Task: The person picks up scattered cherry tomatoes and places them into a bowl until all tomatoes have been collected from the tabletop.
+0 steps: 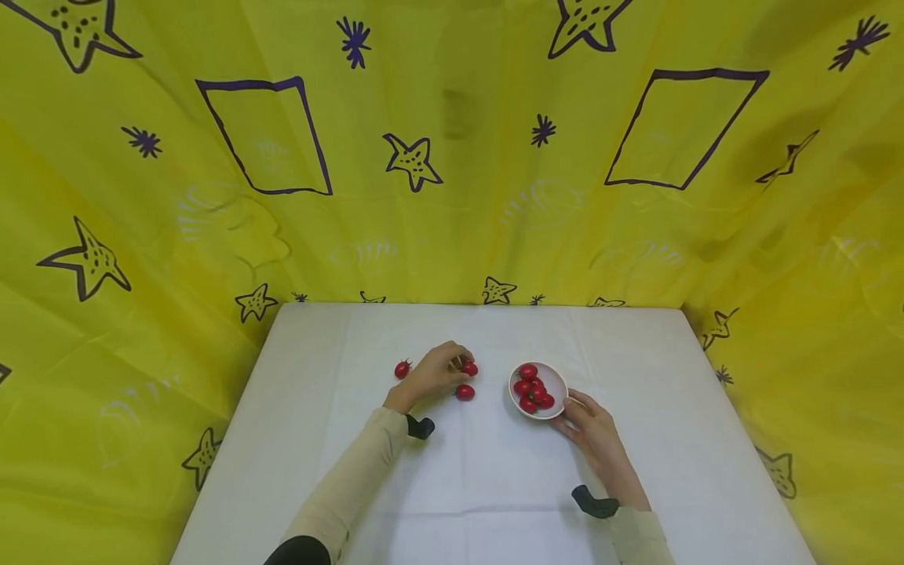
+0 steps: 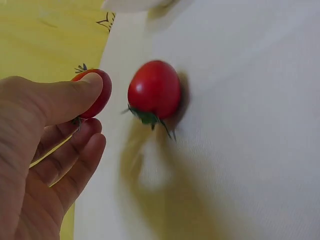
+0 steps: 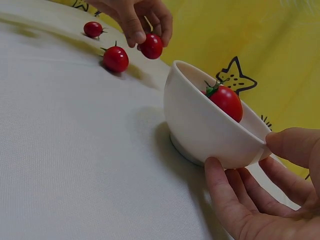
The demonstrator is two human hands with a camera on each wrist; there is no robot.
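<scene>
Beige left sleeve (image 1: 349, 486) nearest the head cam, black wrist piece (image 1: 421, 428) at its cuff. Left hand (image 1: 432, 374): pinching one cherry tomato (image 1: 471, 369), thumb on the skin, opposing finger mostly hidden, others curved alongside. Tip grip makes sense: small, round, smooth fruit, likely bruises or squirts out if squeezed hard. Looks raised off the white tablecloth (image 1: 494, 479); clearance can't be told.

Two loose ones on the cloth, both close to that hand: near tomato (image 1: 464, 392) just beside the held one, outer tomato (image 1: 402, 369) by the wrist. Green stems on, which should limit rolling.

Right hand (image 1: 596, 435): thumb at the rim of the small white bowl (image 3: 200, 125), fingers spread under and along its lower wall. Reads as a steadying hold from one side, leaving the mouth clear toward the left hand. Tomato pile (image 1: 534, 388) inside sits off-centre, left side; maybe slight tip, can't confirm. Curved wall contains them.
</scene>
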